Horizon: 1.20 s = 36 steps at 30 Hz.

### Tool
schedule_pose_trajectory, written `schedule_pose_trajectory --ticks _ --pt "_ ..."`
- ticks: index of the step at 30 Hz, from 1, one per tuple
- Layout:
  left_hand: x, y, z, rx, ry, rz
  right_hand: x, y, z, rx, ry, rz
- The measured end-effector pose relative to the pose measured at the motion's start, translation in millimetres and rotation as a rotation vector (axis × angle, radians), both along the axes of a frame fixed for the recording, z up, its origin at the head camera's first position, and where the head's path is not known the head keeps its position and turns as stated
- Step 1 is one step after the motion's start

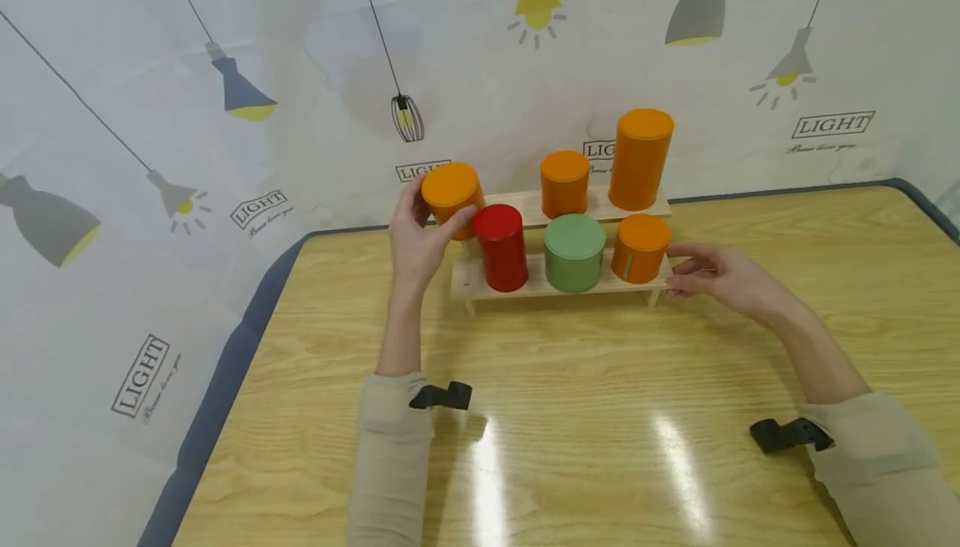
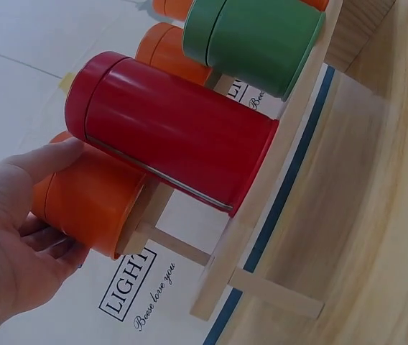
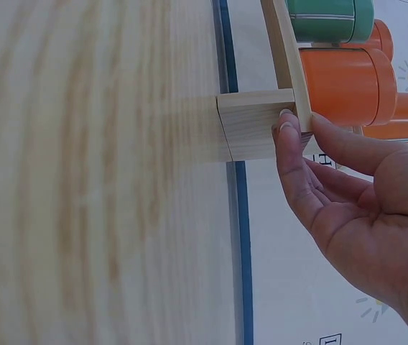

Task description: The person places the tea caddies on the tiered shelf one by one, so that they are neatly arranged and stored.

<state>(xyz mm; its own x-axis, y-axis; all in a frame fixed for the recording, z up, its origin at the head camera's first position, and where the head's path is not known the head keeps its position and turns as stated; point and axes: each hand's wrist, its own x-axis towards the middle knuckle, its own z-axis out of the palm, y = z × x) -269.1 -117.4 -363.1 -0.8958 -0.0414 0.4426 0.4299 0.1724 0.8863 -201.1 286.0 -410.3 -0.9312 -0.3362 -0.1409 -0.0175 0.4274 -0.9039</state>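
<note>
At the left end of the upper tier of a two-step wooden rack (image 1: pixel 534 289), my left hand (image 1: pixel 415 245) grips an orange canister (image 1: pixel 453 195), thumb on the near side. Its base meets the upper board in the left wrist view (image 2: pixel 93 198). A taller red canister (image 1: pixel 504 253) stands just in front, close to my left thumb. My right hand (image 1: pixel 738 280) pinches the right end of the lower board, thumb above and fingers beneath, as the right wrist view shows. Beside it on that board are a short orange canister (image 1: pixel 637 253) and a green canister (image 1: pixel 574 259).
On the upper tier also stand a short orange canister (image 1: pixel 564 187) and a tall orange canister (image 1: pixel 640 165). A white sheet (image 1: pixel 465 47) printed with lamps hangs behind and to the left of the wood-grain table (image 1: pixel 570 430), which has a dark blue edge.
</note>
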Motion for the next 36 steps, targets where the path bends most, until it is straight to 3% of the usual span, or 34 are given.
schedule_pose_trajectory --ticks 8,16,26,36 --pt "-12.5 1.5 8.4 -0.023 -0.122 -0.016 -0.6 -0.6 0.3 -0.021 -0.013 -0.006" --pt "-21.8 6.9 14.5 -0.025 -0.224 -0.096 -0.3 -0.6 -1.2 -0.021 -0.014 -0.008" --pt "-27.6 17.2 18.7 -0.003 -0.294 -0.163 1.3 0.4 -0.7 -0.017 -0.006 -0.006" --pt "-30.2 26.4 22.1 0.011 -0.331 -0.179 1.9 1.3 0.2 -0.013 -0.008 -0.001"
